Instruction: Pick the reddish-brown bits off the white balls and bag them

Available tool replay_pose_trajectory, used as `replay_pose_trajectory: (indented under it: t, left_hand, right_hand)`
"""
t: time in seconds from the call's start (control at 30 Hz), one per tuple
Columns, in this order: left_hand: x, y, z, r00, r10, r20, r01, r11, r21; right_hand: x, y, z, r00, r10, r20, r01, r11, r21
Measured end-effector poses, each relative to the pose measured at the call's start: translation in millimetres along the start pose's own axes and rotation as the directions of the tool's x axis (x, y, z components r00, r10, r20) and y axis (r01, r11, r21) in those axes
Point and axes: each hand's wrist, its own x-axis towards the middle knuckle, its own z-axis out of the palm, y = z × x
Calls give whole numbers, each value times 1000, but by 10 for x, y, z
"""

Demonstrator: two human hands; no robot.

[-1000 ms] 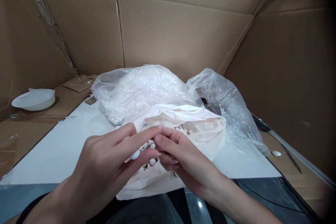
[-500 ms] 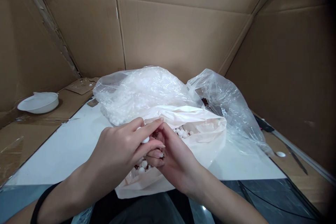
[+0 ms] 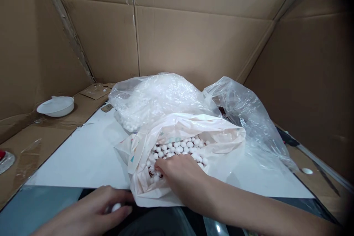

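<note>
An open white plastic bag [image 3: 221, 140] lies on the white board, its mouth facing me, with many small white balls [image 3: 179, 150] and some dark red-brown bits inside. My right hand [image 3: 182, 173] reaches into this bag, curled downward among the balls; its fingertips are hidden, so what they grip cannot be made out. Low at the left, outside the bag, my left hand [image 3: 103, 206] is closed around a white ball [image 3: 116, 207], its fingers close to the bag's front left corner.
Behind stands a large clear bag [image 3: 163, 92] of white balls. Another clear bag [image 3: 243, 107] with dark contents is at the right. A white bowl [image 3: 56, 107] sits on cardboard at left. A black-handled tool [image 3: 287, 136] lies far right, beside cardboard walls [image 3: 204, 44].
My hands were together above the bag and have parted. The left hand moved down and left with a white ball; the right went down into the bag. The view has shifted slightly.
</note>
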Motion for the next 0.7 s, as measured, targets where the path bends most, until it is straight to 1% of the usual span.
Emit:
replay_pose_trajectory:
  t: [0.03, 0.07, 0.1, 0.13, 0.17, 0.23, 0.3, 0.37, 0.43, 0.53, 0.6, 0.7]
  left_hand:
    - [42, 11, 50, 985, -123, 124, 140, 980, -143]
    - [94, 43, 89, 949, -216, 231, 274, 925, -262]
    - [147, 87, 119, 915, -295, 275, 382, 854, -354]
    - [196, 132, 140, 883, -340, 323, 455, 785, -420]
    - [234, 170, 156, 866, -355, 351, 493, 725, -482]
    - [273, 211, 181, 857, -344, 384, 515, 617, -595]
    - [272, 212, 203, 862, -318, 394, 506, 526, -684]
    - [250, 208, 222, 865, -313, 391, 500, 479, -722]
    - [222, 225, 232, 875, -315, 367, 481, 481, -733]
    - [196, 286, 226, 891, -317, 326, 450, 516, -728]
    - [194, 328, 211, 893, -306, 331, 448, 523, -725]
    - [203, 360, 191, 889, -283, 361, 457, 486, -745]
  right_hand:
    - [5, -10, 24, 1000, -16, 10, 17, 999, -38]
    - [12, -20, 40, 1000, -27, 11, 27, 998, -62]
    - [20, -28, 48, 1000, -30, 7, 30, 996, -78]
    - [29, -34, 52, 1000, -27, 4, 27, 996, -88]
    - [37, -39, 52, 1000, -26, 1, 26, 995, -94]
    - [48, -45, 45, 1000, -21, -3, 21, 994, -103]
    - [52, -49, 31, 1000, -14, 5, 14, 994, -112]
    - [47, -52, 11, 1000, -10, 13, 12, 993, -118]
    - [37, -54, -15, 999, -14, 39, 18, 994, -107]
    - [12, -65, -69, 998, -18, 62, 23, 997, -74]
    - [-8, -88, -115, 997, -20, 69, 24, 998, -58]
    - [-42, -143, -165, 995, -7, 103, 14, 998, -65]
